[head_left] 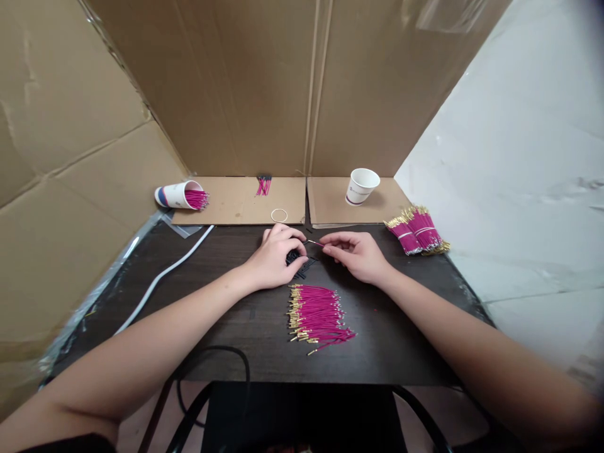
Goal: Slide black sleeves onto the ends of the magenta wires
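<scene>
My left hand (279, 257) is curled over a pile of short black tubes (302, 272). Its thumb and fingertips come close together, and whatever they pinch is too small to make out. Between the fingers and thumb of my right hand (355, 254) is a thin magenta wire (323, 245), its pale metal tip pointing left, very close to my left fingertips. Nearer to me on the dark table lies a broad row of magenta wires (318, 314), their gold ends to the left and silver tips to the right.
On the cardboard strip, a tipped paper cup (172, 195) holds magenta wires. Several black-ended wires (263, 185), a rubber band (279, 216) and an upright paper cup (362, 187) are there too. Banded wire bundles (416, 231) lie right; a white cable (163, 274) runs left. Cardboard walls surround the table.
</scene>
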### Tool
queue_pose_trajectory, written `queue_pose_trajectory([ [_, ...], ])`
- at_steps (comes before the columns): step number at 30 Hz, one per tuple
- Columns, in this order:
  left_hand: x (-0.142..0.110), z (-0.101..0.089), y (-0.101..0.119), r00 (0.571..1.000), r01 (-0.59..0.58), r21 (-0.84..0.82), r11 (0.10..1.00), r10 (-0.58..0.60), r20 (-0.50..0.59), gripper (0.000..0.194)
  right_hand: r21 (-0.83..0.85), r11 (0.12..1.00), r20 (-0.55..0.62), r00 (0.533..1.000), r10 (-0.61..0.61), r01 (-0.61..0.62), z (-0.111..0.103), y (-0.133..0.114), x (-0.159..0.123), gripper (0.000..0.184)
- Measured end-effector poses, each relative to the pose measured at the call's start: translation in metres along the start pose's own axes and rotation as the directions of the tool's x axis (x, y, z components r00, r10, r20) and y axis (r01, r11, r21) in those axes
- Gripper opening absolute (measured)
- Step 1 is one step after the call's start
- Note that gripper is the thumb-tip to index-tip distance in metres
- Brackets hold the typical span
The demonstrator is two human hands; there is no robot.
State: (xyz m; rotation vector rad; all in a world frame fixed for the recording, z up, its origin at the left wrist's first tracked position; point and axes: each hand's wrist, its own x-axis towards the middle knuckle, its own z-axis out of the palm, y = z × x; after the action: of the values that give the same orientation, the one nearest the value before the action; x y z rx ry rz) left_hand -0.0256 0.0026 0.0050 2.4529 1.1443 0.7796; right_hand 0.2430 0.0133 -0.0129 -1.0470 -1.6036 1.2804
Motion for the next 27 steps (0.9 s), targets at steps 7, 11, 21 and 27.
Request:
queue_pose_trajectory([
  [7,0.003,-0.001,0.000,0.998,-0.009,-0.042,0.999,0.006,-0.064,0.007,-0.051,0.999,0.011,1.000,-0.014,0.014,-0.002,-0.005,0.000,0.042],
  [11,0.003,0.001,0.002,0.980,0.042,-0.151,0.988,-0.071,-0.187,0.010,-0.024,1.000,0.014,1.000,-0.009,0.010,0.000,-0.009,0.000,0.042],
  [21,0.004,0.008,0.004,0.944,0.159,-0.478,0.864,-0.275,-0.184,0.022,-0.012,1.000,0.024,1.000,-0.011,0.011,0.003,-0.010,-0.001,0.045],
  [27,0.005,0.010,0.002,0.944,0.169,-0.578,0.798,-0.300,-0.139,0.026,-0.027,1.000,0.015,1.000,-0.013,0.014,0.004,-0.010,-0.002,0.041],
])
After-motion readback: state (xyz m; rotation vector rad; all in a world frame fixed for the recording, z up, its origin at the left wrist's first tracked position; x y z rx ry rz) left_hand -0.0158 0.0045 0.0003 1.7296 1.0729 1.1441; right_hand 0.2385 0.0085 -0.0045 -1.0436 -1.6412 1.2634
